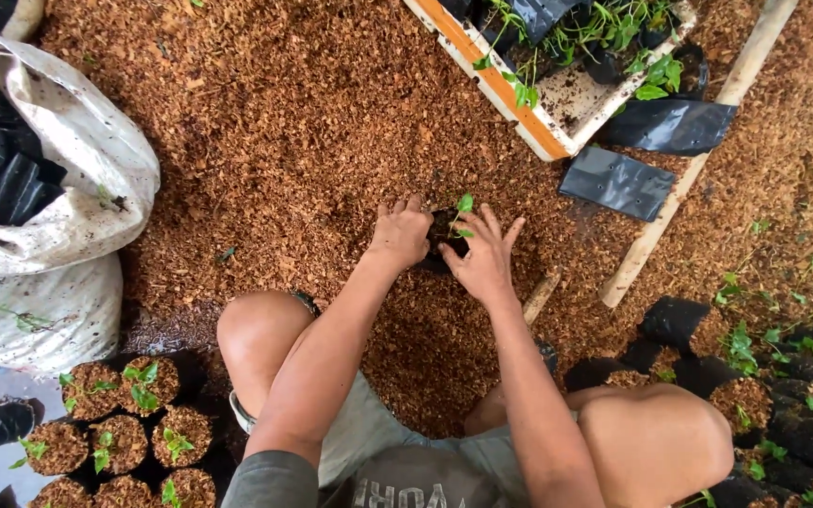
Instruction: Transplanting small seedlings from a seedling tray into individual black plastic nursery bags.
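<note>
A small green seedling [463, 212] stands upright in a black nursery bag [444, 235] on a bed of brown coconut husk chips. My left hand [400, 232] rests against the bag's left side with its fingers curled on the rim. At the bag's right side my right hand [484, 254] is spread, its fingers pressing the filling near the stem. Most of the bag is hidden between the hands.
A white sack [58, 169] of black bags lies at left. Potted seedlings [119, 428] crowd the lower left and more of them [783, 395] the lower right. A white tray [557, 118] of seedlings sits at top, with flat black bags [618, 182] and a wooden slat [689, 169] beside it.
</note>
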